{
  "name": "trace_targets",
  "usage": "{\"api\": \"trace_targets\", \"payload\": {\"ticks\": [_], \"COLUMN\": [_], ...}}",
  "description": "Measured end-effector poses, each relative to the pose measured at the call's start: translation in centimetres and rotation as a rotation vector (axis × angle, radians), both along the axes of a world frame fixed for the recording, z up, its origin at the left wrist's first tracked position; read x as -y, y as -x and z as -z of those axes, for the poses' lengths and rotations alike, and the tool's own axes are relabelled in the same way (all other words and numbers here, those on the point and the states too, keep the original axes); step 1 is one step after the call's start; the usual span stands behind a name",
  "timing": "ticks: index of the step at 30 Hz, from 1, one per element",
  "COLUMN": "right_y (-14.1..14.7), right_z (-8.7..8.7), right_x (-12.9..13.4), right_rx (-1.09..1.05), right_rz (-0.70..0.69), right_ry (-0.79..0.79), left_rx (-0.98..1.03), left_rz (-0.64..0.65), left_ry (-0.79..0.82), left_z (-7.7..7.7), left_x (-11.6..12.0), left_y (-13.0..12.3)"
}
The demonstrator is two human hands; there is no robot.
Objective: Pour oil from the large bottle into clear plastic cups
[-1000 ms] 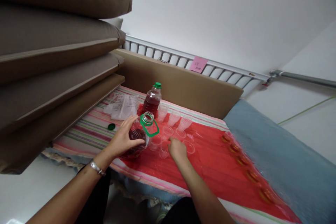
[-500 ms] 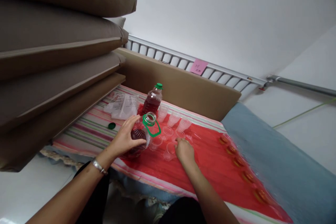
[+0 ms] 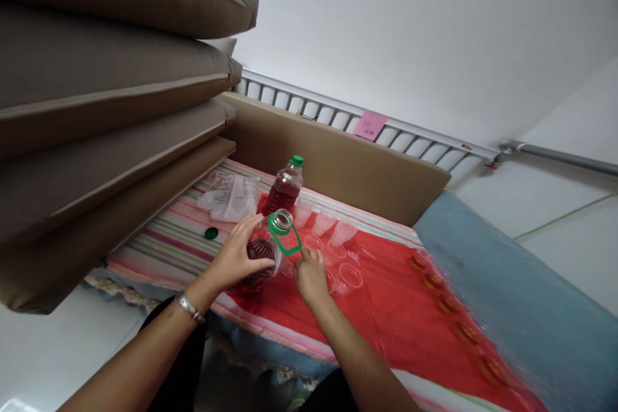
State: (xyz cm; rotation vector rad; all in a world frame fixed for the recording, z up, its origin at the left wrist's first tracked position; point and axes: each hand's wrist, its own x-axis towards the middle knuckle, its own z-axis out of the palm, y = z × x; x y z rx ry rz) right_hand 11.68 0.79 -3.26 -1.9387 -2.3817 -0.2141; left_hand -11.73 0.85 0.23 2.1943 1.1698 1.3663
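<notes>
My left hand point(image 3: 241, 254) is wrapped around the side of an uncapped clear bottle point(image 3: 261, 264) of dark red liquid. A green carrying handle point(image 3: 290, 246) hangs from its neck and slants toward my right. Curled fingers of my right hand point(image 3: 311, 277) are beside the handle's lower end; whether they grip it is hidden. Clear plastic cups point(image 3: 350, 275) stand around and behind that hand, one of them partly covered by it. Behind the open bottle stands a second bottle point(image 3: 284, 187) of red liquid, its green cap on.
A loose green cap point(image 3: 211, 233) and a crumpled clear plastic bag point(image 3: 234, 196) lie on the striped cloth point(image 3: 164, 238). Red plastic sheeting point(image 3: 400, 309) lies beneath the cups. Thick brown cushions point(image 3: 120, 71) are stacked at left, and a brown board point(image 3: 347, 170) stands behind.
My right hand has moved left from the cups to beside the bottle's green handle. A cup now shows to its right. My left hand still holds the bottle.
</notes>
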Motion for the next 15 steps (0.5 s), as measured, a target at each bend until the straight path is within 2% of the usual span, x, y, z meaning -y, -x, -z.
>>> {"api": "trace_targets", "payload": {"ticks": [10,13,15], "right_y": [-0.3,-0.3,-0.1], "right_z": [-0.5,-1.9,-3.6], "right_x": [0.4,1.4,2.5], "right_rx": [-0.022,-0.194,-0.416], "right_rz": [0.058,0.072,-0.006], "right_ry": [0.022,-0.099,-0.269], "left_rx": [0.001,0.008,0.011], "left_rz": [-0.001,-0.002,-0.001], "left_ry": [0.023,0.032,0.035], "left_z": [-0.2,-0.2,-0.3], "left_x": [0.1,0.2,0.3], "left_y": [0.0,0.0,0.0]}}
